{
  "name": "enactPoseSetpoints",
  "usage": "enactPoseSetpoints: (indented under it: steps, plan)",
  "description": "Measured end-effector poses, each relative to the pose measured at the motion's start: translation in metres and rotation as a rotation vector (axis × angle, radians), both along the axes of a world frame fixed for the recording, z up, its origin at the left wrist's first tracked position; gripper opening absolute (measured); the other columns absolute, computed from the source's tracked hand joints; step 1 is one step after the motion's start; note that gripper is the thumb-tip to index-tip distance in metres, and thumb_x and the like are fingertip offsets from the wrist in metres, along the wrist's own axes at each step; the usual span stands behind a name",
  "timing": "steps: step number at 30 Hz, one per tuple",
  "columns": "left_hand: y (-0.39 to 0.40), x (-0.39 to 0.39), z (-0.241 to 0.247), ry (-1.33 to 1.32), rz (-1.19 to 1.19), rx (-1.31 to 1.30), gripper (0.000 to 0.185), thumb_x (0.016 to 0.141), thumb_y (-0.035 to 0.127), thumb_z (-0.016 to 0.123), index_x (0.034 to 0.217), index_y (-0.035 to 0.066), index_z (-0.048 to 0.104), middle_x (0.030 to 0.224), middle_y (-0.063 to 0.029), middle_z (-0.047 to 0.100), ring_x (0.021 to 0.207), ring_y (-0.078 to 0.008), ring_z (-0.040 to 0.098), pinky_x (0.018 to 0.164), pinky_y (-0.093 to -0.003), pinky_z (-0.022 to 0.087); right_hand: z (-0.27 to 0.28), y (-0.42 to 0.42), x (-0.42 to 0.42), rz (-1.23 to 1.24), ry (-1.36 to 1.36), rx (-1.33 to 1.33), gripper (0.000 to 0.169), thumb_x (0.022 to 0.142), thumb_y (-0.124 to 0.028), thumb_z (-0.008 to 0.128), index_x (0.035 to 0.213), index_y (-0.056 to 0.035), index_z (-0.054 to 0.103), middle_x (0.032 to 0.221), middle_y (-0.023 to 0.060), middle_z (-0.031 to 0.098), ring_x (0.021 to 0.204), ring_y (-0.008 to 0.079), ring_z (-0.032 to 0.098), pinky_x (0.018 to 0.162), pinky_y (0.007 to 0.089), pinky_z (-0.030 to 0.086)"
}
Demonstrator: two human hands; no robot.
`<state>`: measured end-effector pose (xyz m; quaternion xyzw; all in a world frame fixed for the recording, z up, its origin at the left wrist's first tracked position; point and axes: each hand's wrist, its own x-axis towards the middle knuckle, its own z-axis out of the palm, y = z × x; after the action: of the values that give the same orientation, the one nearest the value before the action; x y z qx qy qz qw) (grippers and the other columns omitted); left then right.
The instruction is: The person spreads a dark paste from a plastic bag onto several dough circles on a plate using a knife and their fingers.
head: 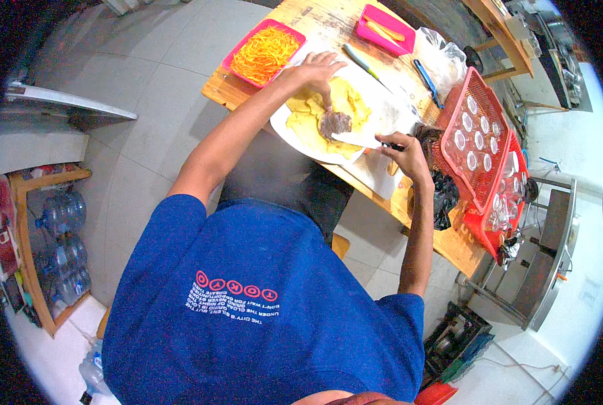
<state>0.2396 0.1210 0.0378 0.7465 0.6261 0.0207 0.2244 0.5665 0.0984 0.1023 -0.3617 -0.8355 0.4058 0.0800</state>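
Note:
A soft yellow mash (304,126) is spread over a large white plate (280,121) on the wooden table. On the mash lies a round, dark brown piece of food (336,124); I cannot tell its kind. My left hand (317,73) is over the plate with its fingers spread, and one digit reaches down to the brown piece's upper edge. In my right hand (406,154) is the dark handle of a knife (357,139). Its pale flat blade points left, with the tip at the lower edge of the brown piece.
A pink basket of shredded orange vegetable (263,54) stands left of the plate. Beyond it are a green-handled knife (359,56), a pink basket with orange sticks (386,31) and a blue peeler (427,81). Red plastic baskets (450,144) with glasses stand at right.

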Motion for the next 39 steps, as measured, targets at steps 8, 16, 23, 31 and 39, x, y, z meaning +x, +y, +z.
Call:
enactPoseSetpoints:
  steps: [8, 16, 23, 31, 39]
  plan:
    - [0.003, 0.0, -0.002, 0.0, -0.019, 0.003, 0.141, 0.039, 0.055, 0.093, 0.155, 0.018, 0.021, 0.159, -0.0238, 0.013, 0.149, -0.0391, 0.008, 0.116, -0.0613, 0.011, -0.003, -0.003, -0.01, -0.079, -0.138, 0.025, 0.031, 0.082, -0.014, 0.076, 0.112, -0.0054, 0.073, 0.099, 0.0112, 0.071, 0.093, 0.0193, 0.066, 0.087, 0.0308, 0.049]
    - [-0.001, -0.001, -0.003, -0.011, -0.014, 0.029, 0.14, 0.04, 0.054, 0.092, 0.155, 0.017, 0.02, 0.16, -0.0233, 0.011, 0.149, -0.0384, 0.006, 0.116, -0.0613, 0.009, 0.0, -0.002, 0.006, -0.062, -0.17, -0.116, 0.033, 0.08, -0.013, 0.078, 0.111, -0.0039, 0.073, 0.101, 0.012, 0.072, 0.091, 0.019, 0.067, 0.086, 0.0314, 0.05]
    - [-0.004, 0.002, 0.008, -0.006, -0.013, 0.015, 0.138, 0.042, 0.056, 0.091, 0.155, 0.017, 0.021, 0.16, -0.0219, 0.013, 0.15, -0.0351, 0.007, 0.118, -0.0566, 0.008, -0.006, 0.004, 0.006, -0.086, -0.074, -0.045, 0.034, 0.082, -0.014, 0.078, 0.113, -0.0043, 0.072, 0.099, 0.0107, 0.072, 0.09, 0.0159, 0.065, 0.084, 0.0302, 0.049]
    - [-0.003, 0.001, 0.007, 0.025, -0.014, 0.018, 0.137, 0.043, 0.055, 0.091, 0.154, 0.017, 0.022, 0.16, -0.0213, 0.014, 0.149, -0.0349, 0.008, 0.118, -0.0552, 0.01, 0.016, -0.019, 0.022, -0.121, -0.217, 0.096, 0.037, 0.083, -0.021, 0.076, 0.114, -0.0026, 0.069, 0.094, 0.0144, 0.071, 0.083, 0.0218, 0.068, 0.075, 0.0346, 0.052]
    - [-0.006, 0.002, 0.008, 0.024, -0.011, 0.051, 0.135, 0.043, 0.053, 0.092, 0.153, 0.017, 0.023, 0.16, -0.0208, 0.016, 0.149, -0.0341, 0.009, 0.117, -0.0542, 0.012, 0.006, -0.042, 0.023, 0.003, -0.192, 0.252, 0.035, 0.091, -0.03, 0.067, 0.125, -0.0204, 0.067, 0.087, 0.0132, 0.061, 0.078, 0.0279, 0.061, 0.073, 0.0394, 0.05]
